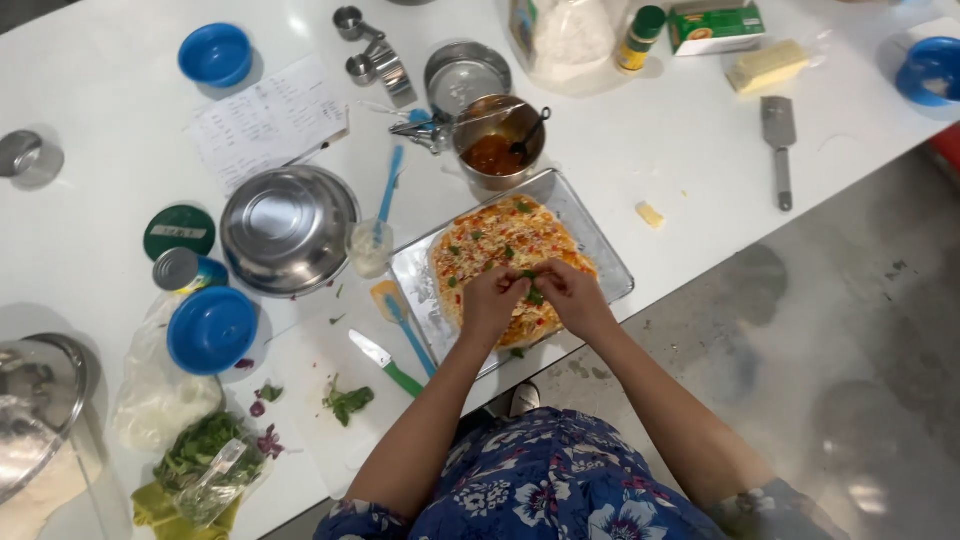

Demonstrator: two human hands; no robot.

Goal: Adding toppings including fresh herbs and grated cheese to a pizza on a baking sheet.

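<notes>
Both hands meet over the near edge of a flat rectangular pizza topped with red sauce, melted cheese and green leaf bits [505, 250], which lies in a shallow rectangular metal baking tray [600, 250] on the white table [120, 90]. The left hand [492, 300] is curled, fingertips pinched together on small torn green leaves [532, 290]; the right hand [572, 295] is likewise mostly closed, fingertips touching the same leaves, so the two hands are in contact just above the pizza. Just behind the tray stands a small steel pot holding red sauce and a dark spoon [498, 142]. To the left of the tray lie a blue-handled silicone spatula [402, 318] and a green-handled knife [385, 362], with a sprig of green herbs [348, 402] beside the knife. Further left sits an upturned round steel bowl [288, 228], and near it a blue plastic bowl [211, 329]. A clear bag of leafy greens [205, 460] rests at the table's near left corner. A block of pale butter [767, 65] and a metal spatula [779, 145] lie well apart, far right.
</notes>
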